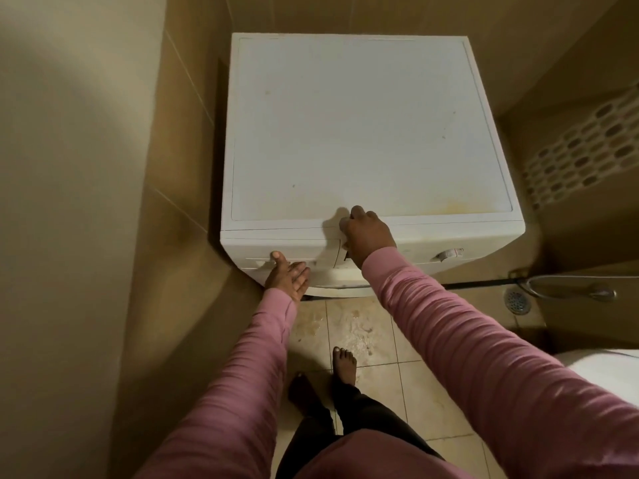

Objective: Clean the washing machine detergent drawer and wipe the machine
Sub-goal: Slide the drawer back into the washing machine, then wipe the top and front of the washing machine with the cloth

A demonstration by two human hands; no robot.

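A white front-loading washing machine (363, 133) stands against the tiled back wall, its flat top stained yellow near the front right. The detergent drawer (294, 252) is at the left of the front panel and sits flush with it. My left hand (287, 274) is below the drawer front, palm up, with the thumb touching the drawer face. My right hand (366, 233) rests on the machine's front top edge just right of the drawer, fingers curled loosely, nothing held. A control knob (446, 254) sits at the panel's right.
A tiled wall closes in tight on the left. Wet, stained floor tiles (359, 333) lie in front of the machine, with my bare feet (342, 364) on them. A floor drain (516, 300) and a hose lie at the right, a white fixture (608, 371) at far right.
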